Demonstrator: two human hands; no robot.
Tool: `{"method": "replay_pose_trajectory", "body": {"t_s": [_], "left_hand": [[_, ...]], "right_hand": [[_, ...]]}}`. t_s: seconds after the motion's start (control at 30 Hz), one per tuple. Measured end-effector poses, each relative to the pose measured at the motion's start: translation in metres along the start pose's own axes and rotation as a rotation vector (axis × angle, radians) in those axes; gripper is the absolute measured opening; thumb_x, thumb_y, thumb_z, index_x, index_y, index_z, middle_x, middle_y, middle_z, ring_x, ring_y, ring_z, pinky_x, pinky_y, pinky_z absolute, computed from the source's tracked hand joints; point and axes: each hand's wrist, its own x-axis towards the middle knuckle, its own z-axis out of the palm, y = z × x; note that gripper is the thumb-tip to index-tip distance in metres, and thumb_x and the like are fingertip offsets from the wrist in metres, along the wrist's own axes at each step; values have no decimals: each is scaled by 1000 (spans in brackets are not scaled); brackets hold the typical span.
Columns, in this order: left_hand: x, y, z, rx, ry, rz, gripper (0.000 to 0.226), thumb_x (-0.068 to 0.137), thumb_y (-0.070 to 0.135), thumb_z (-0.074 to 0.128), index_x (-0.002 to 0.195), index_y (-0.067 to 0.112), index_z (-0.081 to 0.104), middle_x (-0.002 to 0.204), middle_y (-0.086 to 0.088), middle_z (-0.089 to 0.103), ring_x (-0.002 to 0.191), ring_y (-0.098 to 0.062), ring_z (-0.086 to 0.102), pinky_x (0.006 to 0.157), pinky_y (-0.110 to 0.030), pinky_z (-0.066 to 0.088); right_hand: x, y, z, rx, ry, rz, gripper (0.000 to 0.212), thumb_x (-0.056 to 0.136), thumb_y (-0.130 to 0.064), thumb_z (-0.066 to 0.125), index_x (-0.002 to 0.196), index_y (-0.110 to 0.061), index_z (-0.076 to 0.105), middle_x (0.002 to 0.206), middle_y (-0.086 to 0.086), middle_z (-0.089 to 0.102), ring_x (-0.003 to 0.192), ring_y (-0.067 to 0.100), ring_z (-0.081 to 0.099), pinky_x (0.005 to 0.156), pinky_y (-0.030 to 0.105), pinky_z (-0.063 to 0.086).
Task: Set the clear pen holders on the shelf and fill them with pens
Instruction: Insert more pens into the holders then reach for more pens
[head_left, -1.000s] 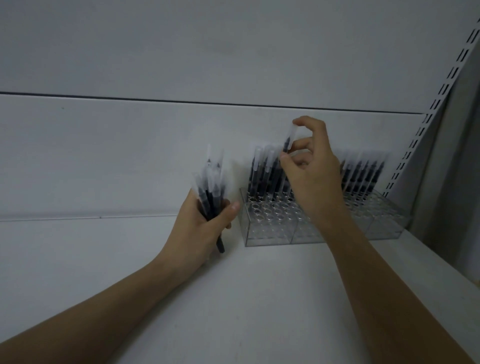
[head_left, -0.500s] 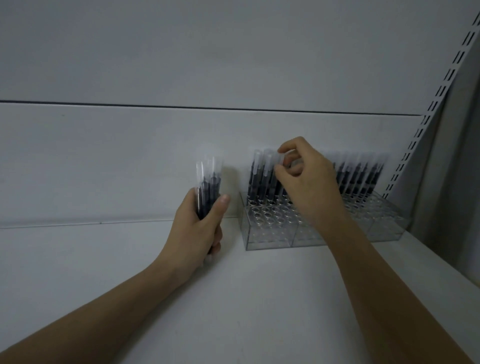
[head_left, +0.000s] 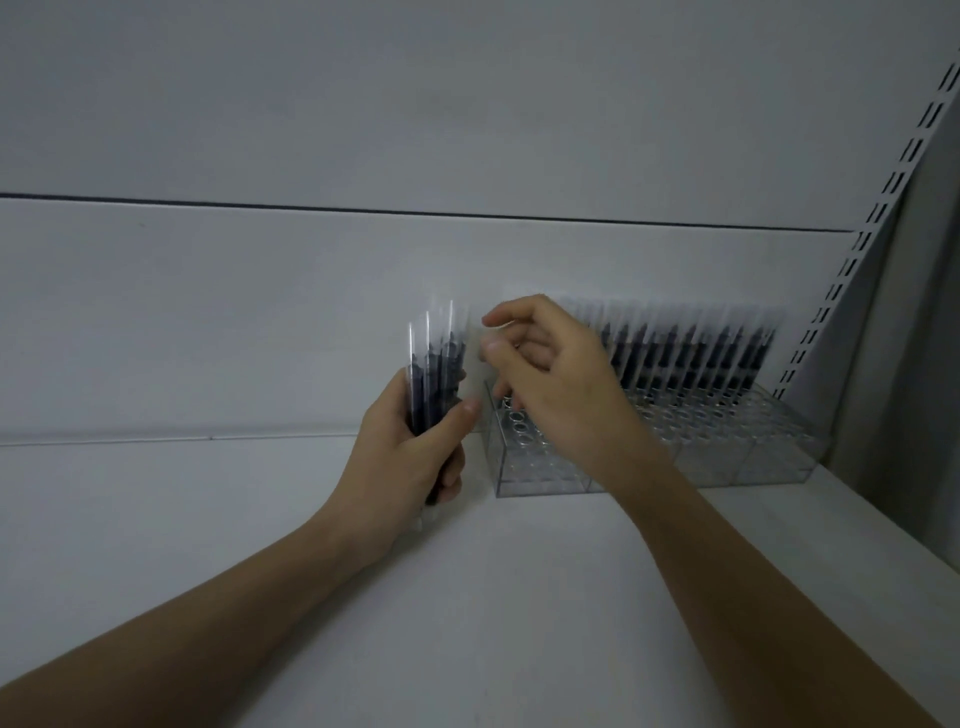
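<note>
A: Where the white shelf (head_left: 519, 597) meets the back wall (head_left: 260, 312), what is seen of the clear pen holders (head_left: 727, 457)?

B: A row of them is stood against the wall at the right, touching side to side. The back holes are filled with upright pens (head_left: 691, 358), dark in the barrel and pale at the cap. The front holes are seen open, though the picture is blurred there.

A: And how is the bundle of pens (head_left: 434, 374) placed relative to the holders?

B: It is held upright just to the left of the leftmost holder, apart from it, with its caps level with those of the stored row. It is gripped by the left hand (head_left: 410, 457), fingers wrapped round the lower barrels and the thumb pressed across the front.

A: What is shown of the right hand (head_left: 550, 384)?

B: It is raised in front of the left end of the holders, covering the pens there. Thumb and forefinger are brought near each other beside the top of the bundle, the other fingers curled. Whether anything is pinched between them cannot be told.

A: Anything further out?

B: A slotted upright rail (head_left: 852, 260) is seen at the far right, beyond the holders.
</note>
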Motion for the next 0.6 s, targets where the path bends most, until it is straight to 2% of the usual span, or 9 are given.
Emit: {"method": "replay_pose_trajectory", "body": {"t_s": [0.07,0.2,0.3,0.37,0.47,0.6], "left_hand": [[0,1,0,61,-13,21,10,100,18,56,103,10,52,56,5,52,43,-16,46,41,-27,36],[-3,10,2,100,-39,67,23,95,29,58,106,9,54,74,0,65,46,-23,57,38,-25,35],[-3,19,8,30,-65,64,25,95,25,59,115,10,57,83,-6,67,52,-28,61,46,-33,51],[-1,24,14,-23,-72,30,20,99,16,56,117,9,59,85,-9,70,55,-29,63,56,-39,59],[3,31,26,-24,-118,-41,16,100,14,55,116,11,59,91,-12,74,54,-30,65,59,-41,62],[16,34,41,-6,-74,11,16,100,13,56,114,6,57,94,-13,75,44,-24,57,46,-31,53]], "right_hand": [[1,2,2,56,-65,59,13,93,-27,66,105,-23,63,88,-10,69,72,11,68,62,22,52],[1,0,-1,110,-79,71,7,90,-22,72,93,-18,66,79,-9,69,64,6,66,60,24,54],[-1,-6,-6,138,-47,66,9,91,-19,71,93,-12,66,81,0,68,59,8,64,62,29,57],[-1,-8,-9,179,5,66,9,93,-20,68,94,-11,64,83,5,69,61,11,64,62,30,56],[4,-8,-16,281,166,79,10,97,-20,62,100,-11,63,86,5,71,68,15,66,63,30,55],[9,-7,-29,367,286,86,19,103,-22,51,110,-11,65,92,1,70,71,11,65,66,29,55]]}}
